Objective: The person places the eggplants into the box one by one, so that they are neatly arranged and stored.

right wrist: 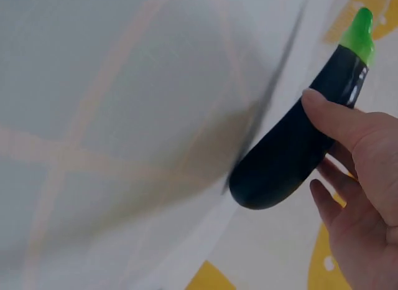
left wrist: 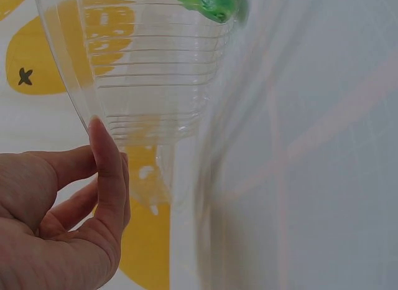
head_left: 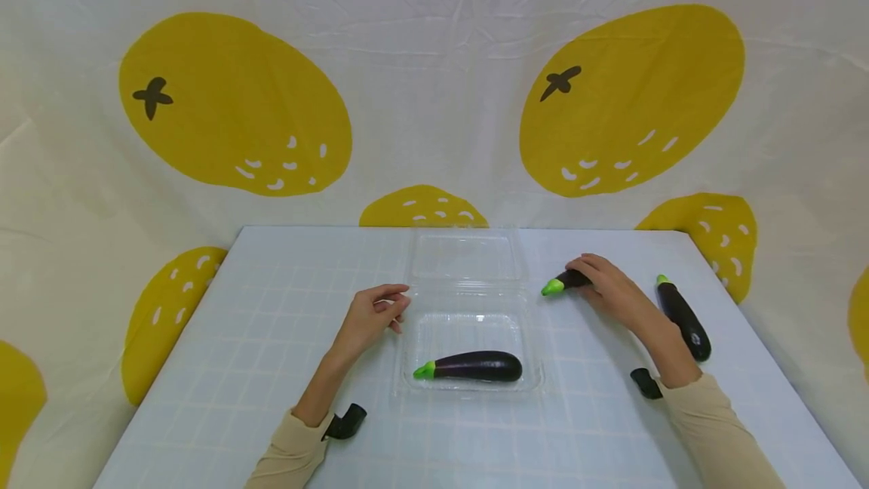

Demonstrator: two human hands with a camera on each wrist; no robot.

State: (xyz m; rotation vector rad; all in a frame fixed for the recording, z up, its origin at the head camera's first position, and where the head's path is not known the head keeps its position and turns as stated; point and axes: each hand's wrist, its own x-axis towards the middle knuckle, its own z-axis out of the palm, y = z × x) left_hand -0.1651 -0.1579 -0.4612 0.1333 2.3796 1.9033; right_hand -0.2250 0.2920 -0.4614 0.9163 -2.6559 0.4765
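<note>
A clear plastic clamshell container (head_left: 536,368) lies with its lid (head_left: 465,255) folded back. Inside its base is a glossy dark purple eggplant (head_left: 478,366), its green stem (left wrist: 214,7) pointing left. My left hand (head_left: 372,317) is at the container's left side near the hinge. In the left wrist view, thumb and fingers pinch at the container's rim (left wrist: 71,91). To the right of the lid, my right hand (head_left: 604,289) grips a second eggplant (right wrist: 292,140) around its middle, the rounded end close over the table and the stem end clear of the hand.
A third eggplant (head_left: 682,319) lies on the right side of the table, beyond my right forearm. The white table (head_left: 271,353) carries a faint grid pattern. Behind its far edge hangs a pale cloth (head_left: 434,96) with big yellow fruit prints.
</note>
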